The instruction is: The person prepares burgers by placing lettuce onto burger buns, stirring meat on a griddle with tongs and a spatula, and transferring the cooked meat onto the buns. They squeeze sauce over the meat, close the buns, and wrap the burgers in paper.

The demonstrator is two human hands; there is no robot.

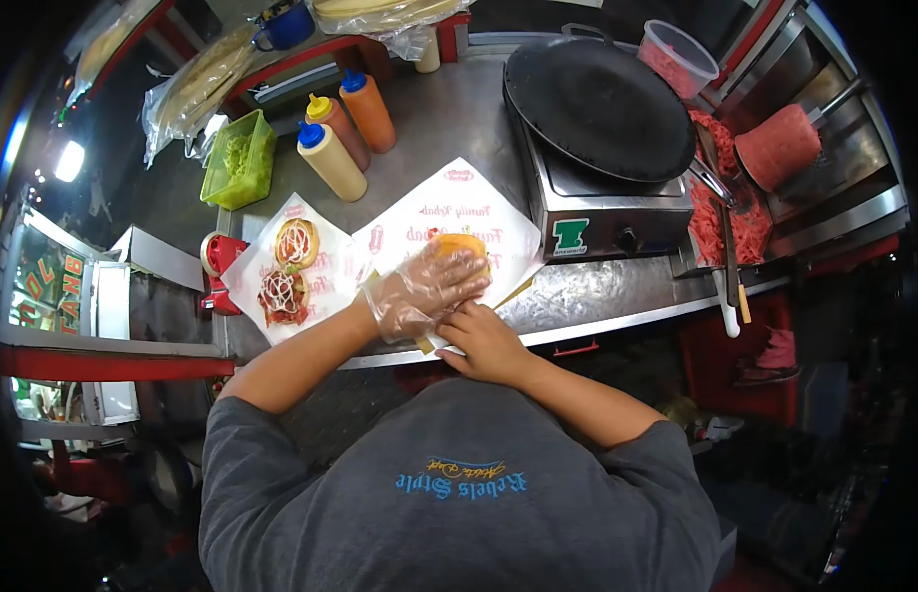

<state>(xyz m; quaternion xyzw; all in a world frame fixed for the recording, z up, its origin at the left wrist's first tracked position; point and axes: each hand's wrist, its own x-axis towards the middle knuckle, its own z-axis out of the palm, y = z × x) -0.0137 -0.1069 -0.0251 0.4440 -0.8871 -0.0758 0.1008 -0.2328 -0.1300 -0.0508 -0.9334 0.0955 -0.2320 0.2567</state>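
Observation:
My left hand (429, 286), in a clear plastic glove, curves over a burger (459, 243) and grips it; the orange-yellow bun top shows past the fingers. The burger sits on a white printed paper sheet (400, 212). Below the glove, my bare right hand (485, 342) is bent at the paper's near corner, its fingers closed there and partly hidden. Left of the hands, a second paper sheet (326, 261) carries an open burger: one bun half (297, 245) with white sauce, and another half (283, 296) with a dark filling and sauce.
Squeeze bottles (332, 163) and a green tub of shredded greens (239, 158) stand at the back left. A black round pan (599, 109) rests on a stove (607, 212). Shredded reddish meat (725, 232) and a long knife (725, 301) lie on the right.

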